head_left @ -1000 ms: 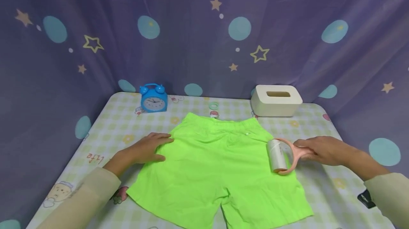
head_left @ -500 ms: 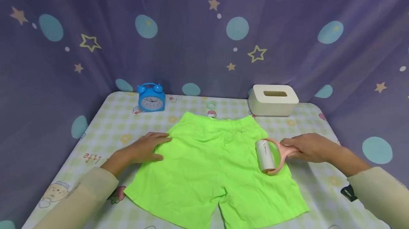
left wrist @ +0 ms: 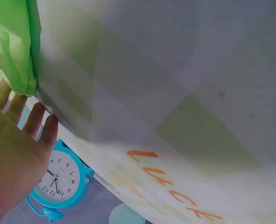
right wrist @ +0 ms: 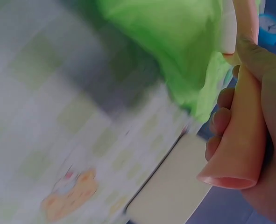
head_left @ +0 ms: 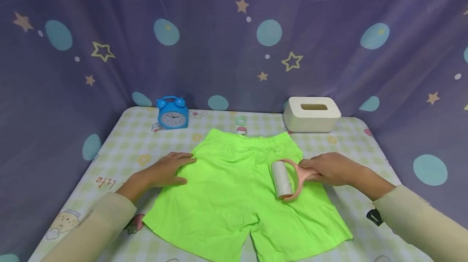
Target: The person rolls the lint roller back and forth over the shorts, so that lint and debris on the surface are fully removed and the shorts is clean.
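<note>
Neon green shorts (head_left: pixel 223 189) lie spread on the checked tablecloth, waistband away from me. My right hand (head_left: pixel 330 168) grips the pink handle of a lint roller (head_left: pixel 281 180); its white roll lies against the right leg of the shorts. In the right wrist view, the fingers wrap round the flared handle (right wrist: pixel 240 135). My left hand (head_left: pixel 166 170) rests with extended fingers on the left side edge of the shorts. The left wrist view shows that palm with fingers spread beside the green cloth (left wrist: pixel 14 51).
A blue alarm clock (head_left: pixel 173 113) stands at the back left of the table. At the back right sits a cream tissue box (head_left: pixel 312 115). Between them lies a small green ring (head_left: pixel 241 121). A small black object (head_left: pixel 374 217) is near the right sleeve. A purple patterned curtain (head_left: pixel 219 75) surrounds the table.
My right hand has moved the lint roller leftward across the shorts, from their right edge toward the middle. The left hand has kept its place on the cloth.
</note>
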`<state>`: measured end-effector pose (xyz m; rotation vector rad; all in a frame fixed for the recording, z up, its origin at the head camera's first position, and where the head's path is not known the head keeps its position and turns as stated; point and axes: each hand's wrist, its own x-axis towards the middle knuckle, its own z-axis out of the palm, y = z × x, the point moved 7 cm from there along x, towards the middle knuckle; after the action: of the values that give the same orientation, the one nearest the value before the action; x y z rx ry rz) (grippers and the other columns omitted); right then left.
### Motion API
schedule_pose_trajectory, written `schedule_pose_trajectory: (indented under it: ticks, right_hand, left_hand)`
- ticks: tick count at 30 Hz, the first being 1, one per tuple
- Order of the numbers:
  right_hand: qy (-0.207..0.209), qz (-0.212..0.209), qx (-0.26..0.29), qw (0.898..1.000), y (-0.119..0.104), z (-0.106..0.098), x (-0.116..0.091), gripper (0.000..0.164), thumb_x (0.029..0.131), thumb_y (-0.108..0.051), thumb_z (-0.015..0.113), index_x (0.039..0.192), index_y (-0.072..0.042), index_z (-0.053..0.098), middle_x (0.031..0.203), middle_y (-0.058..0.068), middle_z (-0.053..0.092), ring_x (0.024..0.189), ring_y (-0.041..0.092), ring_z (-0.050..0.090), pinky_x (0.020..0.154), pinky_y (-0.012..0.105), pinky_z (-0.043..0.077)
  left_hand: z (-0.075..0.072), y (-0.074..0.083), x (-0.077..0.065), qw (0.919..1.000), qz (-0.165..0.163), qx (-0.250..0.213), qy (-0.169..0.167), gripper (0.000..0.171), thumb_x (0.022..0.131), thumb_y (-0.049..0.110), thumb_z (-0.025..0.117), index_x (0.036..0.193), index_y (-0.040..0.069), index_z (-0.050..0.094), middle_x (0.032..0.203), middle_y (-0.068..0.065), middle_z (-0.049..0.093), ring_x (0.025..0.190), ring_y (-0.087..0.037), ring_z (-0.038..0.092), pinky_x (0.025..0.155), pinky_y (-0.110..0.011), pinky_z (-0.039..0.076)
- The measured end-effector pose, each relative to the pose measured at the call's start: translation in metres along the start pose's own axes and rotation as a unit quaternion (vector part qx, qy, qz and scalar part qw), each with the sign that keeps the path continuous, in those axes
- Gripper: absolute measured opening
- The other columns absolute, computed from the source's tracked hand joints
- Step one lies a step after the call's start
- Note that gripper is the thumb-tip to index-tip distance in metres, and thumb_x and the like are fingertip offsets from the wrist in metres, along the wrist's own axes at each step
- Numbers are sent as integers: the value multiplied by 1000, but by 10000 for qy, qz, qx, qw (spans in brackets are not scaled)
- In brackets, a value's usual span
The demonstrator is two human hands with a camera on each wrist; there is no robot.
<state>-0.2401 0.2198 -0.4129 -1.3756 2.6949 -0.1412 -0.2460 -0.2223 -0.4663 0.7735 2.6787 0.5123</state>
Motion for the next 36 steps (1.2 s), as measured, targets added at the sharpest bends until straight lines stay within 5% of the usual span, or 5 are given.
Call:
schedule_pose_trajectory:
  ticks: [19,36]
  right_hand:
    - [246,-200,140,9994,-66,11,74,23,96,-38,70,115,-28,62,75,-13,61,59,2,47,54,21,35]
    - [448,-95,24,9989,-125,33,139,26,97,-47,66,103,-24,56,65,-9,46,54,6,40,46,23,29]
  left_hand:
    - [-2,0,0,10000,1,-9,9,68,94,30,75,153,13,47,161,-15,40,146,-44,35,113,-67,33]
    - [2,-2,-1,10000,-30,63,54,67,92,28,77,152,12,50,159,-16,42,144,-44,37,112,-67,34]
